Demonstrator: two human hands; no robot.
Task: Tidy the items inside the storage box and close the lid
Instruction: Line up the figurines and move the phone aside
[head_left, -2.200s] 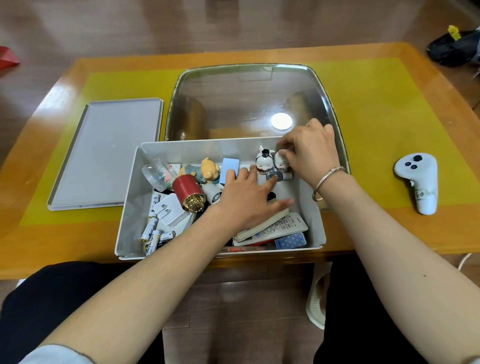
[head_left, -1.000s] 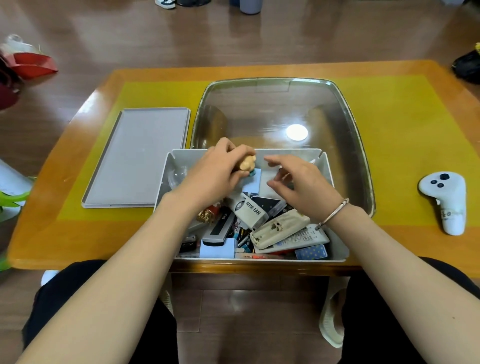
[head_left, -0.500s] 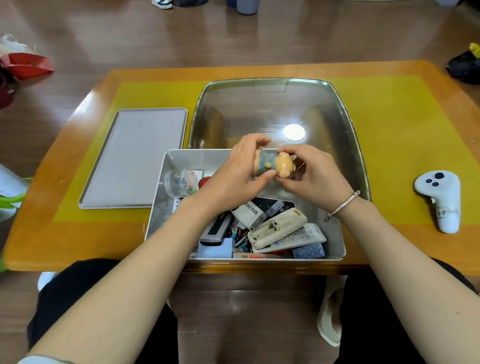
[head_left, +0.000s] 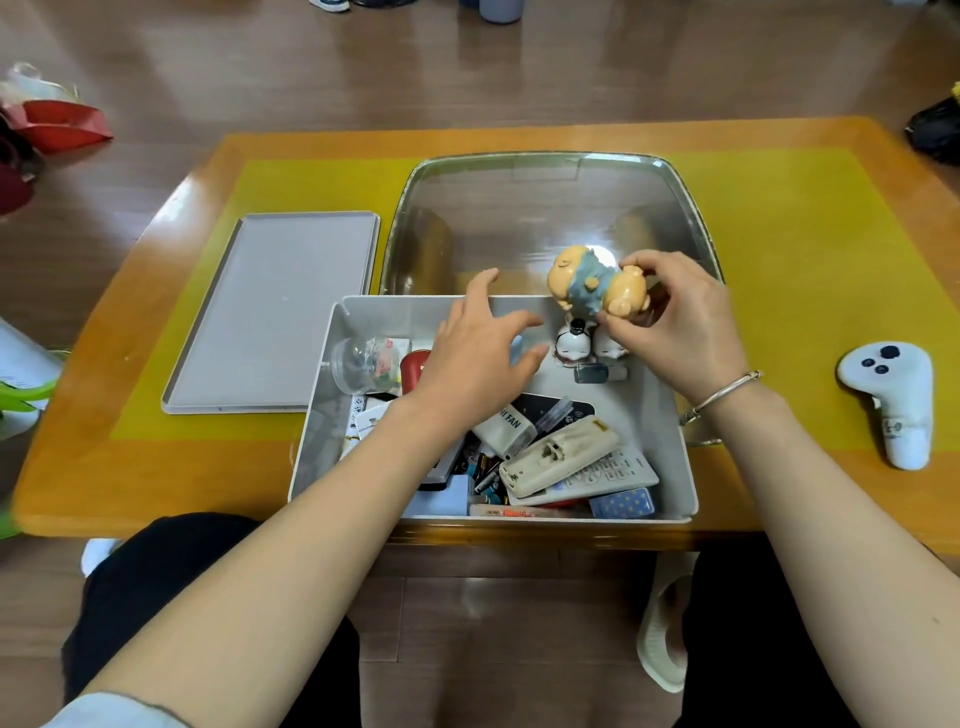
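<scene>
the storage box (head_left: 670, 415) sits open at the near table edge, cluttered with remotes (head_left: 566, 457), batteries and small toys, its grey lid (head_left: 270, 312) lying flat to the left. the right hand (head_left: 675, 322) pinches a yellow figurine (head_left: 587, 286) above the box's far right corner, beside two white figurines (head_left: 574, 343), while the left hand (head_left: 478, 348) hovers spread and empty over the middle. sorting seems underway; next, likely, stand the figurine beside the others.
</scene>
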